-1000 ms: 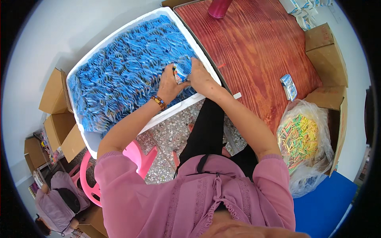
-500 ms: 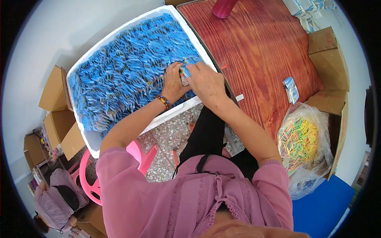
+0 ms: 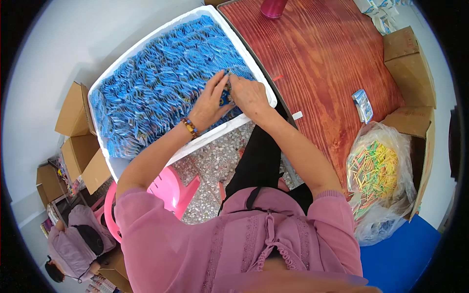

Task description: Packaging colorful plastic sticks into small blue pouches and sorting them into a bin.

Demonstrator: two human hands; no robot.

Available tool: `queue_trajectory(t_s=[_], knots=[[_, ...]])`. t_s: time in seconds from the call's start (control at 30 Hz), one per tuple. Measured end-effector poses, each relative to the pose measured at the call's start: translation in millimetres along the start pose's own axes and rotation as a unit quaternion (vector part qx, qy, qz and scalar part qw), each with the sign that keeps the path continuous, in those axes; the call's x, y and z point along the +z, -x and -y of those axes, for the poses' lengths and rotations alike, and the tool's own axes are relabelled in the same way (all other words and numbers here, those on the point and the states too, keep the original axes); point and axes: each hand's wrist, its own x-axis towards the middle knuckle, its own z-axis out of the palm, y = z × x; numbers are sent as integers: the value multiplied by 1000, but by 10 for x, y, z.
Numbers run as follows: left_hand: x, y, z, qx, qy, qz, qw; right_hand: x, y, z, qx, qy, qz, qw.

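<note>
A white foam box (image 3: 266, 95) is packed with rows of small blue-and-white striped packets (image 3: 161, 63) standing on edge. Over its near right corner, my left hand (image 3: 209, 105) and my right hand (image 3: 249, 96) come together around a small blue packet (image 3: 225, 97) with yellowish print. Both hands are closed on it, fingertips meeting at its top edge. My fingers cover most of the packet. A beaded bracelet (image 3: 189, 128) circles my left wrist.
Right of the box stands a red wood-grain table (image 3: 312, 53) with a small blue-and-white pack (image 3: 362, 106) and a dark pink cup (image 3: 273, 7). A clear bag of coloured sticks (image 3: 376, 171) sits in an open carton (image 3: 420, 146). A pink chair (image 3: 171, 188) and another person (image 3: 78, 241) are at left.
The packet between my hands now shows a blue side where a pale, multicoloured one showed before. My fingertips have drawn closer together at its top, and the view has shifted slightly.
</note>
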Motion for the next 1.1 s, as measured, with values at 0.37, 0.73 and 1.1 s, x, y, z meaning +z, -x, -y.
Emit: queue_trajectory(t_s=[0.37,0.73,1.1], knots=[[11,133,69,-261,-37,156,952,-49,-47,-69,35,-88,58,994],[162,262,184,-295,-20,139,945,-752,-271,-204,-150,21,383,911],[233,234,247,-316,-36,133,939,-179,-193,-268,-116,-69,398,907]])
